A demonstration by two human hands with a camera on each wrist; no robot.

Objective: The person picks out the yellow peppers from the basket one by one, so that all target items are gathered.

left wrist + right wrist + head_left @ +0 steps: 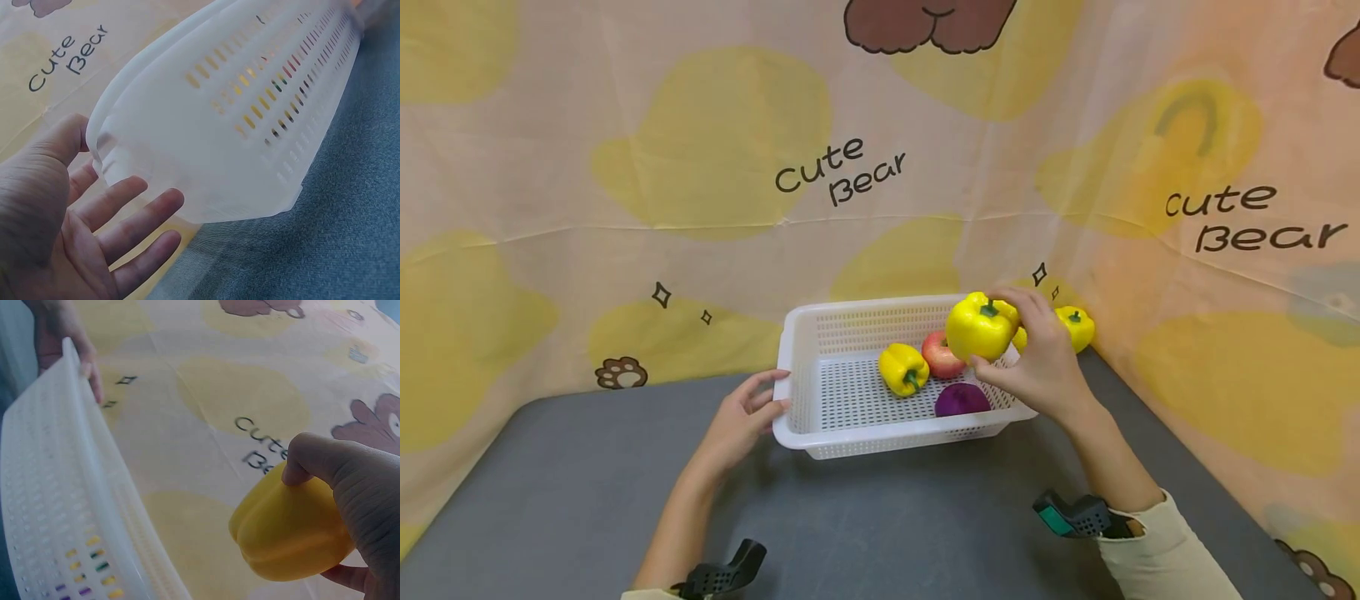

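A white perforated plastic basket (865, 442) stands on the grey table. At its left end my left hand (741, 425) holds the rim, the thumb on the edge and the fingers spread below it in the left wrist view. Above the basket's right part, my right hand (1037, 358) grips a yellow bell pepper (977, 329) between thumb and fingers. Inside the basket lie another yellow bell pepper (903, 369), a red apple (942, 357) partly behind the held pepper, and a round purple item (962, 400) whose kind is unclear.
Past the basket's right end sits one more yellow bell pepper (1077, 327), partly behind my right hand. A bit of another yellow thing (1019, 339) shows beside it. A printed cloth (715, 167) hangs behind and to the right of the grey table (880, 525).
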